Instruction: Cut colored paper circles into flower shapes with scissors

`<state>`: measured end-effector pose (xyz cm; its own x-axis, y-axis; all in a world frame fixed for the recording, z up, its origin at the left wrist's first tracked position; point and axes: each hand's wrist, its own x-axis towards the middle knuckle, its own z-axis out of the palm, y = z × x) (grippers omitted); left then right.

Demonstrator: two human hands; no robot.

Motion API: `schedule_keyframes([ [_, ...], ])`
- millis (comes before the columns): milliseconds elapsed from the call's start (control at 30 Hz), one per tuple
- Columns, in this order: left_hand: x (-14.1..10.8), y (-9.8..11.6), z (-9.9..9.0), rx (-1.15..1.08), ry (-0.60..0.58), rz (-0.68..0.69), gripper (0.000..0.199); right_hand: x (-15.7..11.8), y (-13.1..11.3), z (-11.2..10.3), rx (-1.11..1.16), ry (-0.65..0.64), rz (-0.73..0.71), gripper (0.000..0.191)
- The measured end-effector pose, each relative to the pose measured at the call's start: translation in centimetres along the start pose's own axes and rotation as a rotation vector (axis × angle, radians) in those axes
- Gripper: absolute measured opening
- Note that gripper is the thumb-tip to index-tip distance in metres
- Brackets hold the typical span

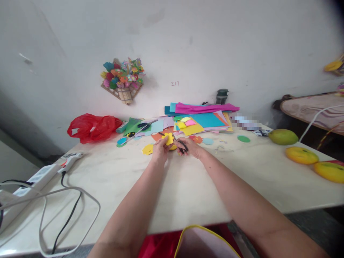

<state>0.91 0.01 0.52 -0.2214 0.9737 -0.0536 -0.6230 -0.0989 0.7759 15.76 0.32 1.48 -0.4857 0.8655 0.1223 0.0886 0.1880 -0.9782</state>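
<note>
My left hand [160, 150] is closed on a yellow paper flower [168, 138] with a scalloped edge, held up over the table. In my right hand [189, 146] is a pair of scissors with black handles [183, 147]; the blades point toward the flower's right edge. Whether the blades touch the paper I cannot tell. Beside my left hand lies another yellow paper cutout [147, 149]. Just beyond my right hand are an orange-red paper flower [196, 138] and a light blue cutout [208, 141].
Stacked coloured paper [206, 120] lies along the wall. To the left are a red plastic bag [92, 128], a second pair of scissors [143, 125] and a power strip [40, 175] with loose cables. Yellow fruits [301, 155] and a green one [283, 136] sit at the right edge.
</note>
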Motion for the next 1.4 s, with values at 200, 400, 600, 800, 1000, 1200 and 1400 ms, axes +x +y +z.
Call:
schedule_keyframes([
  [200,-0.24,-0.22,0.52,-0.038,0.034,0.015,0.018,-0.01,-0.04,0.09,0.019,0.013,0.014,0.024],
  [400,-0.18,-0.41,0.53,-0.034,0.045,0.048,0.019,0.16,0.05,0.18,0.014,0.029,0.022,0.025],
  [600,-0.38,-0.55,0.77,-0.051,0.081,0.075,0.021,0.24,-0.06,0.26,-0.024,0.019,0.033,0.029],
  [800,-0.33,-0.70,0.87,-0.049,0.106,0.099,0.024,0.32,0.06,0.29,-0.031,0.024,0.026,0.031],
  [1000,-0.21,-0.90,0.83,-0.036,0.093,0.104,0.031,0.22,0.03,0.41,-0.016,0.042,0.029,0.028],
  [1200,-0.27,-0.95,0.78,-0.025,0.095,0.114,0.032,0.06,-0.10,0.38,-0.013,0.029,0.031,0.028],
  [1400,-0.29,-1.04,0.81,-0.031,0.099,0.119,0.029,-0.06,-0.25,0.34,-0.036,0.019,0.034,0.030],
])
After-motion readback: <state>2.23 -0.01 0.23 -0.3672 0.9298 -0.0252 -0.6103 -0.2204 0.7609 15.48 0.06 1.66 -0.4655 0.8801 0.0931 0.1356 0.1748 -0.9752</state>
